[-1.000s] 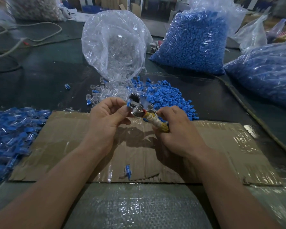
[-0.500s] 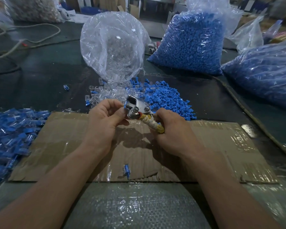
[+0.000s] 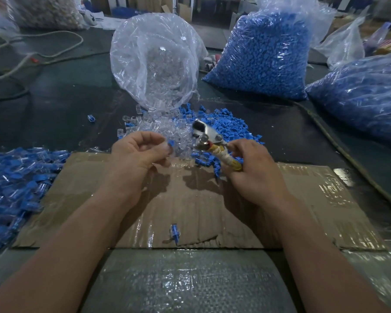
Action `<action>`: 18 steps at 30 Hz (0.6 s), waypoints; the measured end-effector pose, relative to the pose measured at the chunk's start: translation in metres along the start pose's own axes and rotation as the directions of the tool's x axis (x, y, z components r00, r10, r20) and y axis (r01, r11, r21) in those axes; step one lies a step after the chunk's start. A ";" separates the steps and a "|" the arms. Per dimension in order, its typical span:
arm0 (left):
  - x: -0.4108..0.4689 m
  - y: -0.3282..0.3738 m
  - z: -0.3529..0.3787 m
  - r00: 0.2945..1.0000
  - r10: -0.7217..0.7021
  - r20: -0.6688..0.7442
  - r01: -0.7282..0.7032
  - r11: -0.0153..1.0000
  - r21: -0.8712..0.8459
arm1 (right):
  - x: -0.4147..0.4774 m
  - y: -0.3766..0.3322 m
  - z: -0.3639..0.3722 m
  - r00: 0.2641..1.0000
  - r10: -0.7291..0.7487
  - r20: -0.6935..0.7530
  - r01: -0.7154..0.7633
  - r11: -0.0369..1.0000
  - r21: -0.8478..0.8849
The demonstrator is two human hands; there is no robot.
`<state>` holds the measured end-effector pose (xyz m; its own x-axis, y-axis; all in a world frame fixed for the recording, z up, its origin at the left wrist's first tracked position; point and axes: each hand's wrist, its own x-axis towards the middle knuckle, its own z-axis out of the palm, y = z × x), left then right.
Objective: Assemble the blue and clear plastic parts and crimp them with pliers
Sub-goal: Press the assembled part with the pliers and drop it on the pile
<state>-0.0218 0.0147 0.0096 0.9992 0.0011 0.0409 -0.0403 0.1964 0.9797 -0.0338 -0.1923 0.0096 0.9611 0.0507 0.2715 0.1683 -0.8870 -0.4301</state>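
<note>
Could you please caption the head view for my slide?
Left hand pinches a blue part beside pliers gripped in right hand.

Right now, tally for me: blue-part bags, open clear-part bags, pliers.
Blue-part bags: 2
Open clear-part bag: 1
Pliers: 1
Total: 4

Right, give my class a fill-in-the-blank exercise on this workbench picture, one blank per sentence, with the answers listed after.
The right hand grips the ____ by the wrapped handle.
The left hand pinches a small ____ part.
One assembled piece lies alone on the ____ sheet.
Missing words: pliers; blue; cardboard.
</note>
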 end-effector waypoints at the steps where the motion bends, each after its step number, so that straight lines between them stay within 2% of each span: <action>1: -0.001 0.002 -0.002 0.995 -0.035 0.089 0.031 0.999 0.043 | 0.001 0.003 -0.002 0.999 0.030 -0.025 -0.030 1.000 -0.007; 4: -0.008 0.005 -0.001 0.901 -0.130 0.414 0.032 0.971 0.236 | 0.004 0.011 -0.004 0.993 0.105 -0.057 -0.111 0.986 -0.123; 6: -0.014 0.004 0.002 0.826 -0.189 0.531 -0.011 0.936 0.351 | 0.004 0.013 -0.004 0.988 0.148 -0.050 -0.155 0.966 -0.209; 9: -0.017 0.003 0.004 0.767 -0.247 0.592 -0.037 0.904 0.426 | 0.005 0.014 -0.003 0.981 0.192 -0.039 -0.196 0.951 -0.241; 14: -0.017 0.004 0.000 0.674 -0.302 0.674 -0.053 0.891 0.452 | 0.006 0.017 -0.001 0.958 0.283 -0.049 -0.288 0.945 -0.157; 18: -0.019 0.005 0.001 0.631 -0.280 0.723 -0.089 0.900 0.427 | 0.006 0.021 -0.002 0.939 0.341 -0.037 -0.342 0.922 -0.181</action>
<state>-0.0412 0.0147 0.0140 0.6368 -0.7636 -0.1068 -0.1285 -0.2417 0.9618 -0.0250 -0.2115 0.0035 0.9522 -0.2716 0.1399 -0.2129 -0.9182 -0.3340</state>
